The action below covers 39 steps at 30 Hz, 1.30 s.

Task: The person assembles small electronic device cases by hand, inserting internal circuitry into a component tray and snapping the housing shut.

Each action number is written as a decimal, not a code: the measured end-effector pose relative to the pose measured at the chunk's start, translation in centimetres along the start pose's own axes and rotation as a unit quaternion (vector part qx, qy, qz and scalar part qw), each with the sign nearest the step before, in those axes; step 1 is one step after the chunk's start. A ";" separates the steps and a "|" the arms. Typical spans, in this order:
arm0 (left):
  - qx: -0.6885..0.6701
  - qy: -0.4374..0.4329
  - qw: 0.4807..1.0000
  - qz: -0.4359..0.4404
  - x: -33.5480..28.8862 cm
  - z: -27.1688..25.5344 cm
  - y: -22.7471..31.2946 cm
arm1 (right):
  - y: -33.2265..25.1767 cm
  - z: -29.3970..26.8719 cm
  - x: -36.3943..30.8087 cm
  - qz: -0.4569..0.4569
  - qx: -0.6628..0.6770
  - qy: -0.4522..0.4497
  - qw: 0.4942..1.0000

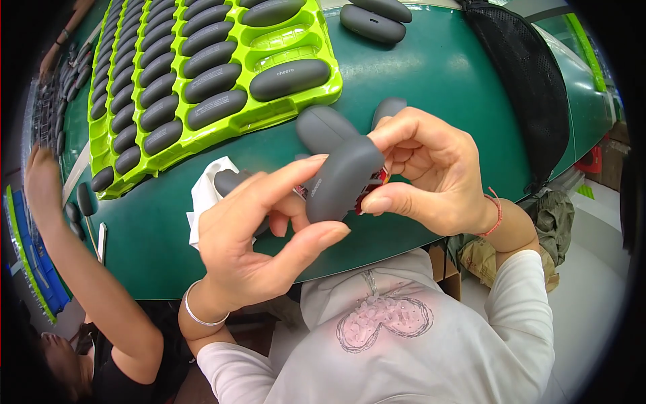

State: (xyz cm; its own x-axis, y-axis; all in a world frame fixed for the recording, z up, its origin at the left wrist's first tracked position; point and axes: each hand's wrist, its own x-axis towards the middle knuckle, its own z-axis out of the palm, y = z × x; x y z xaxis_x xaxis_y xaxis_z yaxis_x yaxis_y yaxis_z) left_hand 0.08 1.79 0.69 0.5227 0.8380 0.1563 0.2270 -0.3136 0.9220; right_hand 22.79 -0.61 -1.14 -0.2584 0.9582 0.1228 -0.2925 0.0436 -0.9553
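Note:
A dark grey, rounded oval plastic casing (343, 178) is held up between my two hands above the green table. At its right side a strip of red inner part (382, 176) shows. My left hand (245, 246) has it between index finger and thumb, at its left and lower edges. On the other side, my right hand (434, 178) pinches the casing's upper and right edge, the thumb by the red part. Just behind lie more grey casings (326, 128), one (389, 108) partly hidden by my right hand. Beside my left hand, another (229, 180) rests on a white cloth (204, 198).
A lime-green tray (151, 168) with rows of grey casings fills the back left; some right-hand slots are bare. Two casings (373, 27) lie at the back. A black mesh bag (521, 81) stands at the right. A co-worker's hand (42, 182) reaches in at the left.

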 end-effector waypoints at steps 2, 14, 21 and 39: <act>0.010 -0.026 0.999 0.040 0.1 0.2 -0.2 | -0.4 0.4 0.1 -0.005 -0.036 -0.009 0.999; 0.012 -0.026 0.997 0.070 -0.3 -0.1 -0.5 | -0.3 -0.1 0.3 -0.038 -0.097 -0.056 0.993; 0.058 0.048 0.990 0.118 -0.2 0.6 -0.5 | -0.9 0.2 0.1 0.022 -0.018 -0.077 0.997; 0.167 0.073 0.963 0.198 -0.1 0.9 -1.1 | -1.0 -0.1 0.1 0.033 0.002 -0.080 0.996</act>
State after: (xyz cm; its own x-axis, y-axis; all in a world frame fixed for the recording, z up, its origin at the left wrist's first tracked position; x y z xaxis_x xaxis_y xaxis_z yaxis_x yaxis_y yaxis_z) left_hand 0.49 1.73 -0.67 0.5078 0.6691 0.5427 0.2984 -0.7275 0.6178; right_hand 23.14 -0.56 -0.24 -0.4198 0.9019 0.1018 -0.2744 -0.0193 -0.9614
